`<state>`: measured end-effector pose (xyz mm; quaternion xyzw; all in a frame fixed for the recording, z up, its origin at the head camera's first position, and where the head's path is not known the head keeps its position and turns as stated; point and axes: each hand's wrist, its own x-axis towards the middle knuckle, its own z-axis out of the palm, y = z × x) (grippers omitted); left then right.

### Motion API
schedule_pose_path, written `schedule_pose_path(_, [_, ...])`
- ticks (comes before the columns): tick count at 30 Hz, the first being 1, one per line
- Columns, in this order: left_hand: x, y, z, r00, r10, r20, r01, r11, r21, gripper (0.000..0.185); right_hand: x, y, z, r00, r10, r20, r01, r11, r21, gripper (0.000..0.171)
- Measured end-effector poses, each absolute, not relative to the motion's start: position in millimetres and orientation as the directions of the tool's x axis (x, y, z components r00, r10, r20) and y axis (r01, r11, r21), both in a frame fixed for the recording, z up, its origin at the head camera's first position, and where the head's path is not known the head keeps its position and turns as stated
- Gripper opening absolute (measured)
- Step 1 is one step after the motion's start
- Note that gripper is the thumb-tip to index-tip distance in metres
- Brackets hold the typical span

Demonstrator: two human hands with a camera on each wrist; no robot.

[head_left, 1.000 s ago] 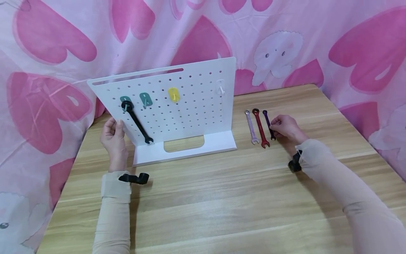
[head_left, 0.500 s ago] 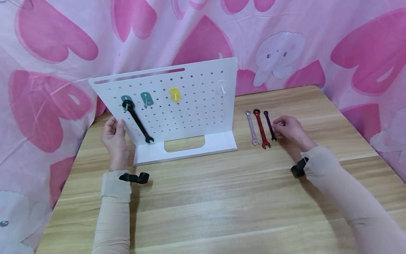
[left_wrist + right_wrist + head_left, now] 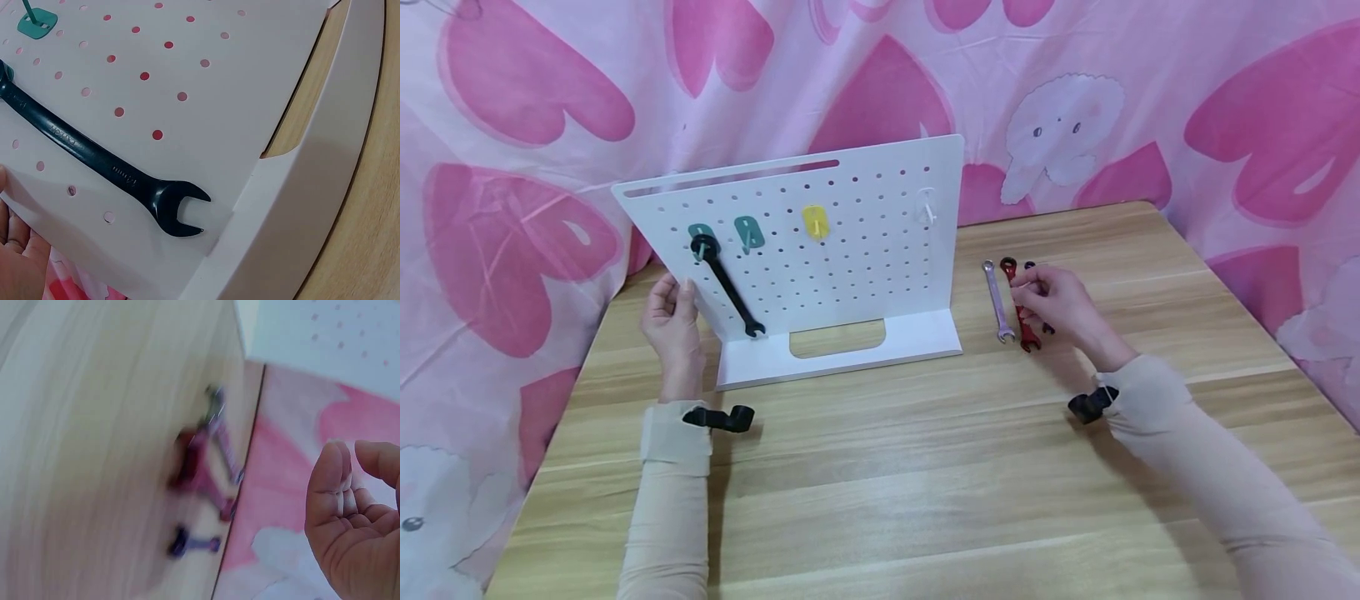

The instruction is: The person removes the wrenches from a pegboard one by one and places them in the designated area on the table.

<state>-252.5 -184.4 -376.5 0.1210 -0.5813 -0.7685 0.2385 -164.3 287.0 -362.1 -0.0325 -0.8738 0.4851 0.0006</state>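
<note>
Right hand point(image 3: 1054, 298) shifted left — from purple wrench point(image 3: 1030, 267) onto red wrench point(image 3: 1021, 321).

Pegboard point(image 3: 850, 242) stands upright on the bench point(image 3: 880, 467), toward its back left. One wrench point(image 3: 727, 287) hangs on the pegboard's left part. Three wrenches point(image 3: 997, 302) lie side by side on the bench just right of the pegboard. Curtain point(image 3: 1075, 100) hangs behind the pegboard.
</note>
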Motion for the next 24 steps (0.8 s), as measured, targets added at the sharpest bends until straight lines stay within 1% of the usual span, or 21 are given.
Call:
schedule_pose_path(10, [-253.6,-185.8,-378.5,-0.86,-0.498,0.112,0.234,-0.189,0.954,0.029,-159.4,245.8,-360.5,-1.0,-0.01,-0.016,0.01,0.414,-0.91,0.024])
schedule_pose_path(18, [-254.0,-186.1,-378.9,-0.863,-0.492,0.111,0.224,-0.177,0.958,0.03,-163.8,219.2,-361.5,-0.999,-0.048,0.025,-0.041,0.378,-0.925,0.019])
schedule_pose_path(24, [-255.2,-186.8,-379.6,-0.865,-0.492,0.098,0.218,-0.192,0.957,0.03,-167.6,200.7,-360.7,-0.997,-0.076,0.02,-0.047,0.364,-0.93,0.018])
